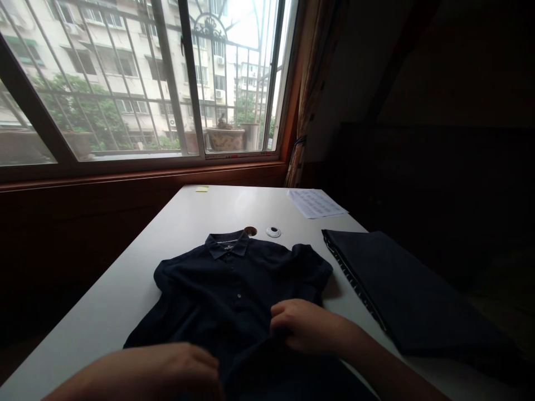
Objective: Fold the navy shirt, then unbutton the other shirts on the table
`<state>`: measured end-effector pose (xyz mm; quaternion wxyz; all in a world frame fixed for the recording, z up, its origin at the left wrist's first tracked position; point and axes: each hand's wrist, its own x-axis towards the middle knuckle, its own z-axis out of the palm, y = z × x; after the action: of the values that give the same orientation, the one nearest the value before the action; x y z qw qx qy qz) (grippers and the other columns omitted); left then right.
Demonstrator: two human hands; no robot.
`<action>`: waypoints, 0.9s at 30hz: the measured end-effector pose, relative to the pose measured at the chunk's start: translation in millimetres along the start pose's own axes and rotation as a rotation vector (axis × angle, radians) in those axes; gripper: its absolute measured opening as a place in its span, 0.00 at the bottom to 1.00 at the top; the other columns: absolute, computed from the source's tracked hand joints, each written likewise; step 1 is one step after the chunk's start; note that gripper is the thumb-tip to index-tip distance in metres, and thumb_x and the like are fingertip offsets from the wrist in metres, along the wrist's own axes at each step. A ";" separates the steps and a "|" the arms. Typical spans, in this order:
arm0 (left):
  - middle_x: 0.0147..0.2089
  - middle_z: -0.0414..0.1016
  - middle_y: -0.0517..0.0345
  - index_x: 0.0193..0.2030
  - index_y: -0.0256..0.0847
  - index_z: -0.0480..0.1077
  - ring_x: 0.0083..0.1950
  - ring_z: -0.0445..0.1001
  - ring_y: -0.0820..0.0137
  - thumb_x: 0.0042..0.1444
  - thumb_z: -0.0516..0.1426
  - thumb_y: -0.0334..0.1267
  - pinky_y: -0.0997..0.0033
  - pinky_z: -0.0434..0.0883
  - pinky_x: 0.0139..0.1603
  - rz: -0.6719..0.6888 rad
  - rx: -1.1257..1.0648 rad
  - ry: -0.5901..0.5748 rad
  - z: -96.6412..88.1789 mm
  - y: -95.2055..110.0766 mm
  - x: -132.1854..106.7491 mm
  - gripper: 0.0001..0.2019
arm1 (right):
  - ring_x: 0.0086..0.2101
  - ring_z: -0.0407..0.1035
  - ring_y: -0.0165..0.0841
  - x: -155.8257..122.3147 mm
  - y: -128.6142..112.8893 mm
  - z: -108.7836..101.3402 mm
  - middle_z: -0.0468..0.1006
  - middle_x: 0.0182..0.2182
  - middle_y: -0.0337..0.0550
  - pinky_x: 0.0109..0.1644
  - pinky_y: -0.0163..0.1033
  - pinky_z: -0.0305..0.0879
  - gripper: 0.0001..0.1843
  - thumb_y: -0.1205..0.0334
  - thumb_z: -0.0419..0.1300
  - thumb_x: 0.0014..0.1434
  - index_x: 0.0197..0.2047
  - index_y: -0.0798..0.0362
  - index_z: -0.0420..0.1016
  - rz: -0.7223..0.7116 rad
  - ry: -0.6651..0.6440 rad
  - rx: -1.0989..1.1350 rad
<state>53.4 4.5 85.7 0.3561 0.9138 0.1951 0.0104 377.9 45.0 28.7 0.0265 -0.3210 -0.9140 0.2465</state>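
A dark navy collared shirt [209, 289] lies front up on the white table, its collar pointing toward the window. Buttons run down its placket, and its lower part is bunched near me. My right hand [301, 326] is closed, pinching the shirt's fabric at the right side of the body and lifting it slightly. At the lower left, my left hand [179, 370] rests over the lower part of the shirt with its fingers curled down. Its fingertips are in shadow and hidden, so its hold on the cloth does not show.
On the white table [137, 250], a dark folded cloth-like item [401, 289] lies at the right. Printed papers [317, 203] and a yellow sticky note [202, 189] lie at the far end. A round white cap [273, 231] sits beside a cable hole [251, 230]. A barred window is beyond.
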 end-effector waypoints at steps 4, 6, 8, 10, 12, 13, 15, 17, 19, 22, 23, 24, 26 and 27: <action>0.46 0.76 0.55 0.46 0.44 0.75 0.44 0.76 0.67 0.65 0.54 0.36 0.73 0.74 0.42 -0.142 -0.063 0.383 -26.4 -33.4 23.1 0.09 | 0.32 0.73 0.30 -18.9 -3.4 0.9 0.79 0.35 0.34 0.34 0.31 0.64 0.09 0.67 0.65 0.53 0.38 0.48 0.83 -0.048 -0.194 0.186; 0.48 0.75 0.52 0.47 0.44 0.75 0.45 0.75 0.65 0.65 0.53 0.38 0.69 0.74 0.43 -0.207 0.011 0.498 -30.4 -65.4 39.2 0.10 | 0.34 0.75 0.31 -22.2 -3.8 -4.2 0.81 0.36 0.34 0.34 0.30 0.64 0.10 0.59 0.67 0.55 0.42 0.47 0.83 -0.026 -0.283 0.277; 0.49 0.74 0.51 0.47 0.44 0.76 0.46 0.75 0.63 0.63 0.54 0.37 0.66 0.74 0.45 -0.238 0.103 0.553 -31.3 -98.2 56.7 0.11 | 0.35 0.76 0.32 -19.0 -3.0 -13.8 0.82 0.38 0.35 0.36 0.31 0.66 0.15 0.50 0.67 0.58 0.46 0.46 0.83 0.023 -0.342 0.370; 0.49 0.74 0.50 0.48 0.43 0.76 0.44 0.75 0.62 0.61 0.55 0.36 0.65 0.73 0.43 -0.254 0.165 0.569 -31.8 -124.4 74.0 0.12 | 0.35 0.77 0.33 -7.6 -0.1 -25.2 0.83 0.37 0.37 0.36 0.31 0.67 0.18 0.46 0.63 0.62 0.48 0.48 0.82 0.058 -0.330 0.449; 0.49 0.74 0.49 0.48 0.43 0.76 0.43 0.75 0.62 0.59 0.56 0.34 0.65 0.72 0.42 -0.265 0.210 0.593 -32.9 -141.4 89.5 0.12 | 0.36 0.76 0.33 12.0 6.0 -34.2 0.83 0.36 0.38 0.37 0.32 0.68 0.17 0.48 0.61 0.64 0.47 0.49 0.82 0.063 -0.189 0.465; 0.48 0.74 0.49 0.47 0.42 0.76 0.42 0.75 0.62 0.59 0.55 0.34 0.65 0.72 0.41 -0.270 0.222 0.607 -33.6 -147.0 96.2 0.11 | 0.37 0.76 0.33 24.1 10.4 -36.9 0.82 0.37 0.39 0.39 0.33 0.69 0.15 0.49 0.61 0.64 0.46 0.50 0.82 0.059 -0.074 0.438; 0.44 0.73 0.49 0.43 0.41 0.76 0.40 0.74 0.63 0.60 0.55 0.33 0.65 0.71 0.41 -0.284 0.225 0.642 -34.0 -154.6 106.9 0.09 | 0.41 0.75 0.34 50.9 21.6 -38.3 0.81 0.41 0.41 0.44 0.36 0.69 0.12 0.53 0.62 0.64 0.45 0.49 0.81 0.069 0.170 0.331; 0.41 0.73 0.50 0.40 0.40 0.75 0.39 0.73 0.63 0.60 0.54 0.33 0.65 0.70 0.40 -0.299 0.216 0.680 -32.4 -160.2 113.3 0.08 | 0.43 0.74 0.35 77.2 34.9 -35.6 0.79 0.46 0.43 0.48 0.38 0.69 0.10 0.58 0.62 0.64 0.47 0.49 0.80 0.108 0.334 0.215; 0.40 0.71 0.51 0.38 0.39 0.74 0.39 0.72 0.64 0.60 0.55 0.33 0.66 0.70 0.41 -0.310 0.200 0.716 -29.1 -165.4 115.5 0.07 | 0.44 0.73 0.35 99.5 48.3 -30.7 0.76 0.47 0.45 0.49 0.39 0.69 0.11 0.61 0.63 0.63 0.49 0.49 0.80 0.135 0.401 0.136; 0.41 0.71 0.52 0.38 0.40 0.74 0.40 0.72 0.65 0.59 0.55 0.32 0.67 0.70 0.41 -0.313 0.166 0.744 -24.1 -171.4 113.7 0.06 | 0.43 0.73 0.35 121.7 65.7 -21.4 0.75 0.46 0.44 0.48 0.39 0.70 0.13 0.61 0.66 0.59 0.49 0.48 0.80 0.119 0.398 0.086; 0.41 0.71 0.53 0.38 0.40 0.75 0.41 0.72 0.65 0.59 0.55 0.32 0.67 0.70 0.42 -0.308 0.148 0.751 -23.2 -172.6 112.9 0.06 | 0.43 0.73 0.35 126.2 70.5 -17.9 0.74 0.46 0.44 0.47 0.39 0.70 0.13 0.62 0.67 0.58 0.48 0.48 0.80 0.110 0.401 0.078; 0.41 0.71 0.53 0.38 0.40 0.75 0.42 0.72 0.65 0.59 0.56 0.33 0.67 0.70 0.43 -0.301 0.127 0.754 -22.6 -173.4 112.4 0.06 | 0.42 0.73 0.35 129.5 74.8 -14.2 0.75 0.45 0.43 0.47 0.39 0.70 0.12 0.62 0.67 0.58 0.47 0.48 0.80 0.105 0.415 0.071; 0.41 0.72 0.53 0.38 0.41 0.77 0.44 0.72 0.63 0.60 0.57 0.35 0.65 0.70 0.46 -0.289 0.087 0.749 -22.4 -174.0 112.7 0.06 | 0.40 0.73 0.34 133.8 82.1 -6.4 0.75 0.42 0.42 0.45 0.39 0.70 0.09 0.63 0.66 0.58 0.44 0.48 0.81 0.108 0.473 0.053; 0.41 0.73 0.53 0.39 0.41 0.77 0.44 0.72 0.62 0.60 0.57 0.37 0.64 0.70 0.47 -0.286 0.072 0.743 -22.5 -174.0 113.7 0.07 | 0.39 0.72 0.34 135.1 85.1 -2.6 0.75 0.40 0.42 0.45 0.39 0.70 0.07 0.64 0.66 0.58 0.42 0.49 0.80 0.107 0.508 0.043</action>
<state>94.1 177.1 -25.0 0.2269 0.8232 0.4362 0.2839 320.2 184.5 -23.6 0.2491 -0.4199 -0.8543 0.1785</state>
